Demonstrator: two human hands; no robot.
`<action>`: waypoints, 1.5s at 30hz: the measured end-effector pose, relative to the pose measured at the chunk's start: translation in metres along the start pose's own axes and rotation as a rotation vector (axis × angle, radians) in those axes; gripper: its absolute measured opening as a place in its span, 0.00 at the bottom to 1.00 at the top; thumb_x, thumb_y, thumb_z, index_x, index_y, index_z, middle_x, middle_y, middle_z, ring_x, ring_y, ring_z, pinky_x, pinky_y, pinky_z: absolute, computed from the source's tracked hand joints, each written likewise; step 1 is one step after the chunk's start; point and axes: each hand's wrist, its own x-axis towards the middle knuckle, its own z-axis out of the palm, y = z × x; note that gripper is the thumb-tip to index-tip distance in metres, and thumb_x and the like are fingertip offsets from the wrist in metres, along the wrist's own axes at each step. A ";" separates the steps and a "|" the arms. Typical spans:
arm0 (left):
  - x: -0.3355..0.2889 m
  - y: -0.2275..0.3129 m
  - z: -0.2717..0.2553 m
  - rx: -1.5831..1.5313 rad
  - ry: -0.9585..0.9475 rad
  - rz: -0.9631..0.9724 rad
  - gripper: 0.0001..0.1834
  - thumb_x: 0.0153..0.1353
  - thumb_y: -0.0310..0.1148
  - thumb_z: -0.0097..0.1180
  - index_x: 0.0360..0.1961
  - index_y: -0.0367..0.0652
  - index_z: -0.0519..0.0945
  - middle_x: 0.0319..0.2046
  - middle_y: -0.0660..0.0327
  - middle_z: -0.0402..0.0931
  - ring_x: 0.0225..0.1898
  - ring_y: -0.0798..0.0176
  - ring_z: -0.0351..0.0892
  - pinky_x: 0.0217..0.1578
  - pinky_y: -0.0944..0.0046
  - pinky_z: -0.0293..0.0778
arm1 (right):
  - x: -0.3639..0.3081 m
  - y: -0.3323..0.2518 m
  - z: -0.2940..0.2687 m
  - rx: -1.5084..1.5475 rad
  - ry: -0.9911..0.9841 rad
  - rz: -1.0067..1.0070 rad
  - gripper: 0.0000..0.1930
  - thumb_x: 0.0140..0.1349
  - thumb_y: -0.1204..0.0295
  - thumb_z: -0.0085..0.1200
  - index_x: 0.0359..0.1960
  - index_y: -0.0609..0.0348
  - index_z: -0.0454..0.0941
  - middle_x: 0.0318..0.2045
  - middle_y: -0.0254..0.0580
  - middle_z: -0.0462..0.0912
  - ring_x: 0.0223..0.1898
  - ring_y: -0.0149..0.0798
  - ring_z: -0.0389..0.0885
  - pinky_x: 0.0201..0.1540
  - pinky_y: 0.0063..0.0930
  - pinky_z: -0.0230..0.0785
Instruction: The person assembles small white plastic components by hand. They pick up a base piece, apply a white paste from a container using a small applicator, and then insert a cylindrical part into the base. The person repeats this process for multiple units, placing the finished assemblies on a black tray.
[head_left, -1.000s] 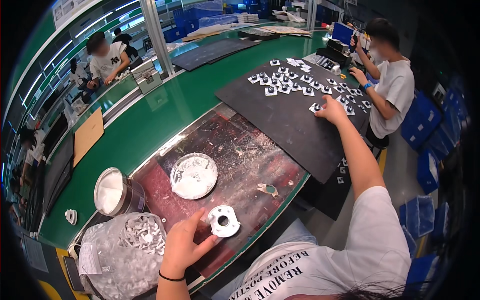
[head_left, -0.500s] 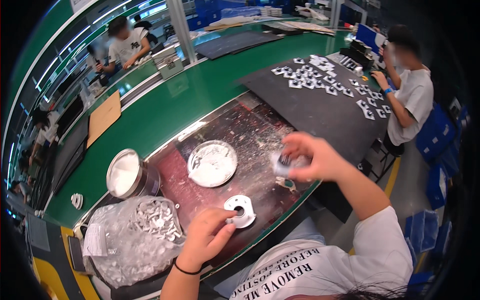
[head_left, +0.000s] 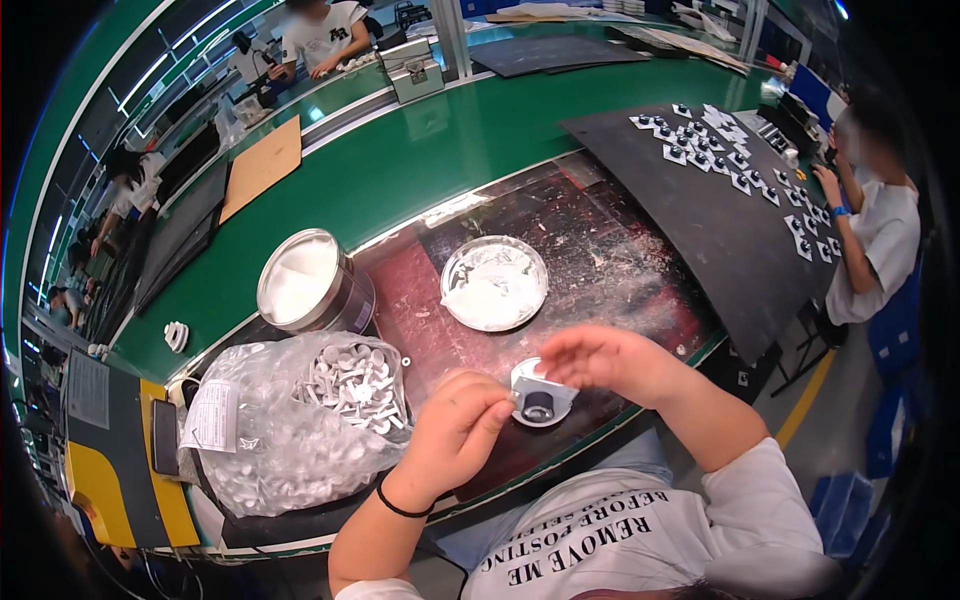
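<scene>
A small light-grey plate with a black cylinder (head_left: pixel 538 405) lies tilted over a round white piece (head_left: pixel 550 421) near the table's front edge. My left hand (head_left: pixel 455 430) is closed, thumb and fingertips pinched at the plate's left corner. Just behind the plate's upper right edge is my right hand (head_left: pixel 605 362), its fingers loosely stretched and apart. Whether those fingertips still touch the plate is hard to make out. The plate hides much of the white piece. Beyond my hands stands a round metal dish (head_left: pixel 495 283) smeared with white paste.
An open tin of white paste (head_left: pixel 310 280) stands left of the dish. A clear bag of white plastic parts (head_left: pixel 290 425) lies at the front left. On a black board (head_left: pixel 690 220) to the right sit several finished-looking plates, with a co-worker (head_left: pixel 880 210) beside it.
My right hand has brought the black-cylinder plate leftward over the white piece and loosened its fingers. My left hand has moved from the white piece's rim to the plate's corner. The view has shifted.
</scene>
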 end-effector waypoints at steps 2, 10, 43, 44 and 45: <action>0.002 -0.001 0.000 0.107 0.001 0.088 0.03 0.55 0.28 0.57 0.30 0.40 0.77 0.28 0.59 0.75 0.32 0.54 0.73 0.38 0.58 0.67 | -0.002 -0.002 -0.004 -0.146 -0.133 0.092 0.18 0.62 0.68 0.54 0.51 0.62 0.72 0.41 0.33 0.79 0.41 0.26 0.75 0.47 0.23 0.68; 0.004 -0.004 0.002 0.305 -0.014 0.306 0.08 0.51 0.28 0.59 0.34 0.43 0.78 0.33 0.60 0.76 0.38 0.53 0.72 0.44 0.52 0.66 | 0.001 0.003 -0.007 -0.152 -0.264 0.144 0.16 0.57 0.70 0.60 0.46 0.62 0.76 0.40 0.32 0.80 0.42 0.24 0.75 0.46 0.19 0.66; -0.015 -0.028 0.046 0.167 -0.057 -0.065 0.59 0.40 0.33 0.71 0.68 0.42 0.42 0.51 0.45 0.65 0.50 0.40 0.67 0.52 0.49 0.65 | -0.001 0.011 0.002 -1.653 -0.017 -0.563 0.14 0.46 0.62 0.64 0.37 0.45 0.81 0.43 0.26 0.79 0.44 0.33 0.74 0.49 0.38 0.54; -0.015 -0.028 0.046 0.166 -0.059 -0.074 0.59 0.40 0.33 0.71 0.68 0.42 0.42 0.51 0.44 0.65 0.50 0.40 0.67 0.52 0.49 0.65 | -0.001 0.010 0.001 -1.657 -0.024 -0.565 0.14 0.47 0.62 0.63 0.37 0.45 0.82 0.43 0.26 0.79 0.44 0.33 0.74 0.49 0.39 0.54; -0.015 -0.028 0.046 0.168 -0.060 -0.078 0.59 0.40 0.33 0.71 0.68 0.42 0.42 0.51 0.44 0.65 0.50 0.40 0.67 0.52 0.49 0.65 | -0.001 0.010 0.001 -1.662 -0.031 -0.568 0.14 0.47 0.62 0.63 0.37 0.45 0.82 0.43 0.26 0.79 0.45 0.33 0.74 0.49 0.39 0.54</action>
